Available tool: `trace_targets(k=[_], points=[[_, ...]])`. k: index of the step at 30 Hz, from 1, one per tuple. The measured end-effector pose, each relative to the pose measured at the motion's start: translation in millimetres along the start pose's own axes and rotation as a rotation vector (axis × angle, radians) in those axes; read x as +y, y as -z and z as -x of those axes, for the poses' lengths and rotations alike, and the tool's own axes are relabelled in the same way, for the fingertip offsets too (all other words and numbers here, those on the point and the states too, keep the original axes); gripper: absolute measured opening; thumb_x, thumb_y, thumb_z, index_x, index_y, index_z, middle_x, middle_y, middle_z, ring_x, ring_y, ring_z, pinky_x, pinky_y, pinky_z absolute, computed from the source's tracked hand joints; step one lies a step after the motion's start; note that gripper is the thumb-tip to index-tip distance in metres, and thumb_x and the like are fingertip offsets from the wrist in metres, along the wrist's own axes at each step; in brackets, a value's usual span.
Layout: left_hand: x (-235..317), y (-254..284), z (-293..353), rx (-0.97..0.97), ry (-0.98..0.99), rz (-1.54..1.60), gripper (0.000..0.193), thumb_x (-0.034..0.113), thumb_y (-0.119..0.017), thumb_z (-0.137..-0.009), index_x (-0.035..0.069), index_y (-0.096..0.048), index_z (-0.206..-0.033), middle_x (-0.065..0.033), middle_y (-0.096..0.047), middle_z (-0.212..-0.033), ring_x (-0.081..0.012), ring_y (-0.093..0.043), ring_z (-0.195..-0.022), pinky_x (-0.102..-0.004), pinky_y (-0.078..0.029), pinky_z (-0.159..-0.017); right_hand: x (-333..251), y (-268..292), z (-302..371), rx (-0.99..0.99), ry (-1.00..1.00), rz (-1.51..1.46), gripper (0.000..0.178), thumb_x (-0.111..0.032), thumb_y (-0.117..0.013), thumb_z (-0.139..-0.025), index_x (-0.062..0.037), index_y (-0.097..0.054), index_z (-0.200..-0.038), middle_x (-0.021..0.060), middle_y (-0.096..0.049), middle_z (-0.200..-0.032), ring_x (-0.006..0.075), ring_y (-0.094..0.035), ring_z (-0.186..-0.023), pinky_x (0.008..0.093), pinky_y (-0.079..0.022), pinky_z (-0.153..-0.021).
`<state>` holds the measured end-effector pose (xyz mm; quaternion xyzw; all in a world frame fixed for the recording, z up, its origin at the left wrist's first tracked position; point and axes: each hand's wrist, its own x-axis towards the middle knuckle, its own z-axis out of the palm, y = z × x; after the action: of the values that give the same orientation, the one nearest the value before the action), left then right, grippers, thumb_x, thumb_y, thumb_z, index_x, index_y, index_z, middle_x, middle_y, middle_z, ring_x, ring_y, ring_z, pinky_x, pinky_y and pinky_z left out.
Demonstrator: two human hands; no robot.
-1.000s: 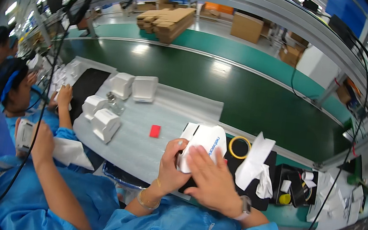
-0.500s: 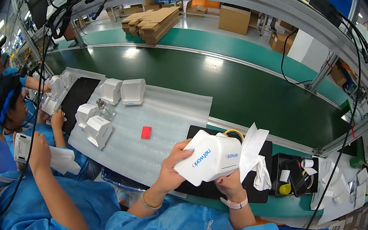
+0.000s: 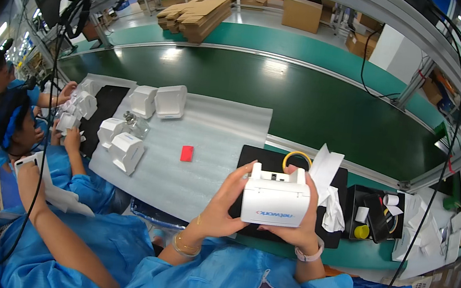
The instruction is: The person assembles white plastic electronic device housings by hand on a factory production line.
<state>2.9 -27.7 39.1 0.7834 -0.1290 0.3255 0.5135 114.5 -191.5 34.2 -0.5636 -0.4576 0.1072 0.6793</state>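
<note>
Both my hands grip a boxy white plastic device (image 3: 275, 202) above the black mat (image 3: 248, 156). Its flat side with small print faces me, and two raised prongs stand at its far edge with dark ports between them. My left hand (image 3: 220, 207) wraps its left side; my right hand (image 3: 304, 221) clasps the right. A yellow cable (image 3: 298, 153) loops up just behind it; where the cable ends is hidden. White paper (image 3: 324, 168) and a crumpled white cloth (image 3: 335, 213) lie on the mat to the right of my right hand.
Left on the pale sheet (image 3: 215, 125) are several white housings (image 3: 126, 153), a clear bottle (image 3: 139, 126) and a red square (image 3: 186, 153). A black tray (image 3: 350, 230) with rolls and a yellow lid (image 3: 361, 231) stands right. A co-worker's arm (image 3: 61, 232) reaches in at left.
I have turned the device so that its large printed face no longer shows and its ported end is up. My right hand has come up along its side. At left, the co-worker's hand has shifted.
</note>
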Motion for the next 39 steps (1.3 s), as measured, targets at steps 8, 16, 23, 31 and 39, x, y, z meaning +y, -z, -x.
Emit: trace_targets(k=[8, 16, 23, 31, 39], points=[[-5.7, -9.9, 7.3, 0.031, 0.066, 0.135, 0.092, 0.004, -0.077, -0.063, 0.010, -0.027, -0.139, -0.0237, -0.038, -0.137, -0.0397, -0.036, -0.127, -0.0451, -0.032, -0.103, 0.9, -1.3, 6.4, -0.055, 0.064, 0.015, 0.114, -0.017, -0.090, -0.053, -0.0047, -0.022, -0.143, 0.0215, -0.032, -0.141, 0.0349, -0.035, -0.130, 0.0413, -0.031, -0.106], [-1.0, -15.8, 27.9, -0.099, 0.341, -0.217, 0.076, -0.002, -0.074, -0.057, 0.006, -0.040, -0.125, -0.0190, -0.040, -0.114, -0.0330, -0.043, -0.101, -0.0415, -0.038, -0.087, -35.2, -48.2, -8.0, -0.197, 0.268, 0.900, 0.073, -0.046, -0.062, -0.077, -0.0005, -0.045, -0.131, 0.0116, -0.045, -0.137, 0.0302, -0.034, -0.133, 0.0671, -0.017, -0.103], [-3.2, 17.4, 75.2, 0.028, 0.280, -0.064, 0.088, -0.006, -0.074, -0.054, 0.011, -0.032, -0.130, -0.0175, -0.036, -0.116, -0.0292, -0.044, -0.107, -0.0368, -0.039, -0.088, 31.6, 1.2, -27.2, -0.104, -0.018, 1.195, 0.038, -0.016, -0.058, -0.083, 0.0044, -0.055, -0.114, 0.0207, -0.045, -0.133, 0.0384, -0.034, -0.130, 0.0588, -0.024, -0.105], [18.8, 53.9, 116.8, 0.156, 0.382, 0.005, 0.094, 0.001, -0.078, -0.054, 0.012, -0.026, -0.132, -0.0165, -0.045, -0.112, -0.0289, -0.050, -0.103, -0.0416, -0.041, -0.090, 67.8, -57.9, -68.1, -0.443, 0.220, 0.873, 0.022, -0.002, -0.061, -0.075, 0.0023, -0.063, -0.097, 0.0154, -0.061, -0.111, 0.0320, -0.052, -0.113, 0.0400, -0.044, -0.093], [30.7, 68.1, 138.9, 0.293, 0.355, -0.034, 0.084, 0.002, -0.078, -0.057, 0.011, -0.035, -0.129, -0.0166, -0.042, -0.111, -0.0283, -0.043, -0.105, -0.0360, -0.038, -0.085, 78.0, -29.7, -47.6, -0.720, -0.238, 1.206, 0.050, -0.007, -0.079, -0.060, -0.0017, -0.051, -0.101, 0.0152, -0.051, -0.099, 0.0342, -0.051, -0.097, 0.0398, -0.045, -0.082]])
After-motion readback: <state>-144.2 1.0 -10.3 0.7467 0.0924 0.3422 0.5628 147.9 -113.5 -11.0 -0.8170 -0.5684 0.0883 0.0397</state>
